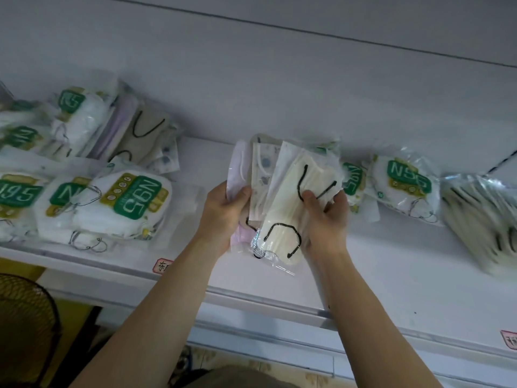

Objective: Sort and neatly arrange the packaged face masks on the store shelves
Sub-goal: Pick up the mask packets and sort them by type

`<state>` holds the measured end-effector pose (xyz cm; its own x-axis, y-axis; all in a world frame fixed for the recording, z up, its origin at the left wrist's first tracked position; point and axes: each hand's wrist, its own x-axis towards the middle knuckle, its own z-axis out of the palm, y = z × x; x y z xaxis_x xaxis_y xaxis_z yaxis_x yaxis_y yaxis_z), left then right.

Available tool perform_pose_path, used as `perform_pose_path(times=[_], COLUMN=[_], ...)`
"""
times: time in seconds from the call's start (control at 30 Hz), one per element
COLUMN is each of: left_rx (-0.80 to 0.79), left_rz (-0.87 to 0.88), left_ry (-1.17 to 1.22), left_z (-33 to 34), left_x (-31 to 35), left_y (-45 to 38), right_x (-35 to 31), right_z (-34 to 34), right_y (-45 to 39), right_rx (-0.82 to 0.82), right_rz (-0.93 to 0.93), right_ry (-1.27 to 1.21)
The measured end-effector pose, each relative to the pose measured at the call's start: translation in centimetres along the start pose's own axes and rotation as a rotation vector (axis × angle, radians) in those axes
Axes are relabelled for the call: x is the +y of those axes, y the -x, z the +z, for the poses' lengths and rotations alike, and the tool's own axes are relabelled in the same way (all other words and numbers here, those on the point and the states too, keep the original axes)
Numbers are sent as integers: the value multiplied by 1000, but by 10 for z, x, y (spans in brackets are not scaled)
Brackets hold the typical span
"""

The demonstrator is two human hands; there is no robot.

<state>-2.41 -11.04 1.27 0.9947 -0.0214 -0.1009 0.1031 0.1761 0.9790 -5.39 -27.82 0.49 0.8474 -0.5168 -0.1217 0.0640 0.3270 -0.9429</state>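
Left hand [223, 211] and right hand [326, 214] both grasp a fanned bundle of masks [279, 197]. Far-right packs [481, 219] are blurred. Left packs [137, 197] read "N95".

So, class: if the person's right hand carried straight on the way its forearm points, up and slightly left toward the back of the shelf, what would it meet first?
The right hand already grips the cream mask pack with black ear loops. Beyond that lies probably the white back panel, though depth is unclear.
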Motion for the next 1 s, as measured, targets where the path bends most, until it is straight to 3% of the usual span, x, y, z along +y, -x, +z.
perform_pose_path(times=[0.2,0.43,0.57,0.6,0.7,0.77,0.87,1.0], left_rx=[84,234,298,267,35,-96,-74,148], left_rz=[-6,404,660,614,153,-9,-68,27], left_ry=[-236,-833,-865,-817,-485,-220,-132,-201], left_z=[-7,-17,-10,-4,17,25,20,2], left_x=[-3,4,10,11,16,15,12,15], left_y=[-5,-8,-8,-7,-7,-11,-17,-47], right_x=[2,3,2,1,-1,-2,-3,-3], right_z=[-3,-8,-8,-7,-7,-6,-6,-11], right_y=[2,2,4,4,4,5,9,5], right_rx=[74,81,62,47,7,14,61,136], right_rz=[-98,-86,-45,-43,-46,-37,-46,-90], right_ry=[145,119,27,13,-25,-54,38,134])
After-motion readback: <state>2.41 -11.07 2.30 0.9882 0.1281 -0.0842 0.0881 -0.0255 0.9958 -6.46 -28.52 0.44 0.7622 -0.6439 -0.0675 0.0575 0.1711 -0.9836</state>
